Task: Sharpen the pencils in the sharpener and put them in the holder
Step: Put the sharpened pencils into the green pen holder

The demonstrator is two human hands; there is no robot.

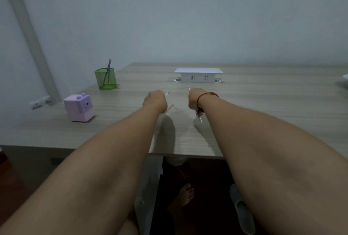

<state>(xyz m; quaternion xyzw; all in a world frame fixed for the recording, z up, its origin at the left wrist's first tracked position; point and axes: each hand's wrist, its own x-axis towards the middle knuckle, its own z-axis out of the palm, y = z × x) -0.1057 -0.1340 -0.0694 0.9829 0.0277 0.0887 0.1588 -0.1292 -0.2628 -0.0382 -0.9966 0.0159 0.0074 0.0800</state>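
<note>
Over the middle of the wooden desk (263, 103), my left hand (154, 100) is closed around a pale pencil (167, 93) whose ends stick out on both sides of the fist. My right hand (194, 99), with a red string at the wrist, grips a purple pencil (199, 117) that pokes out above and below it. The lilac block-shaped sharpener (79, 107) stands at the desk's left, well left of my left hand. Behind it, the green mesh holder (105, 78) has one pencil (108, 67) standing in it.
A white socket box (198, 75) sits at the back centre of the desk. A white dish edge (345, 78) shows at the far right. A white clip (39, 102) is fixed at the desk's left edge. Below the front edge are a bare foot (185, 195) and a slipper (243, 210).
</note>
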